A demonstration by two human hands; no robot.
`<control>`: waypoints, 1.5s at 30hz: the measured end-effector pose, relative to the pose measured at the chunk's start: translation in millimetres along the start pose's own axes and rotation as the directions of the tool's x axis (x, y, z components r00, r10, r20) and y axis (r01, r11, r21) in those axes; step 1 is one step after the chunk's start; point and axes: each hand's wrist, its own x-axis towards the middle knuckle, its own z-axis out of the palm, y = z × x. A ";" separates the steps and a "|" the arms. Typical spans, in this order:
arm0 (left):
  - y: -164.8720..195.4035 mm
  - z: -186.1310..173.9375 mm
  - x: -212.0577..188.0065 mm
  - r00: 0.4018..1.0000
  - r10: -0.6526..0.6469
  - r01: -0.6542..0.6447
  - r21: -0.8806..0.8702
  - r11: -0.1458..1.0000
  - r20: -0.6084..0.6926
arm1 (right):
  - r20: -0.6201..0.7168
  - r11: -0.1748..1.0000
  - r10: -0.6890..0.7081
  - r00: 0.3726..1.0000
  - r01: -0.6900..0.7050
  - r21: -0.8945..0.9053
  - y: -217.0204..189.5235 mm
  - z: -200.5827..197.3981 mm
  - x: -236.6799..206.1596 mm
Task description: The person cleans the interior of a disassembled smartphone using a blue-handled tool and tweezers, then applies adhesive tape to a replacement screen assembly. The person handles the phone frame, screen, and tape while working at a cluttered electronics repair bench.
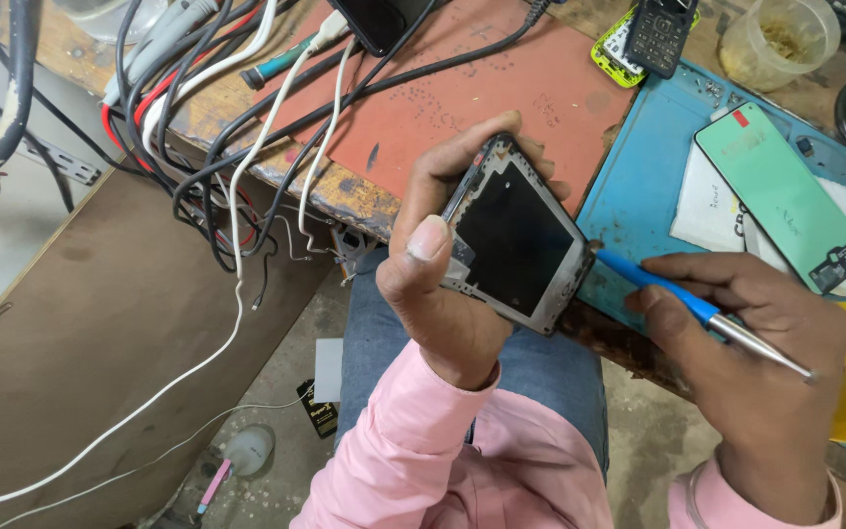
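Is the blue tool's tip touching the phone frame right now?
Yes, the tip of the blue tool in the right hand meets the lower edge of the phone frame held by the left hand.

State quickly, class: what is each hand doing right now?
Left hand: closed around a phone frame, thumb on its edge.
Right hand: closed on a blue-handled tool, tip at the frame's corner.
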 end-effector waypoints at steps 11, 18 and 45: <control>-12.0 -7.4 5.1 0.992 0.104 -0.115 -0.173 0.978 -0.076 | 0.169 0.978 0.207 0.964 -0.203 -0.042 35.0 -4.9 -48.6; -7.9 -8.0 6.8 0.989 0.129 -0.142 -0.191 0.971 -0.076 | 0.065 0.955 0.123 0.990 -0.136 0.262 34.2 -14.1 -59.5; 10.4 0.3 -0.7 0.975 0.198 -0.214 -0.187 0.959 -0.101 | 0.139 0.985 -0.173 0.975 0.172 0.021 37.3 12.2 -92.8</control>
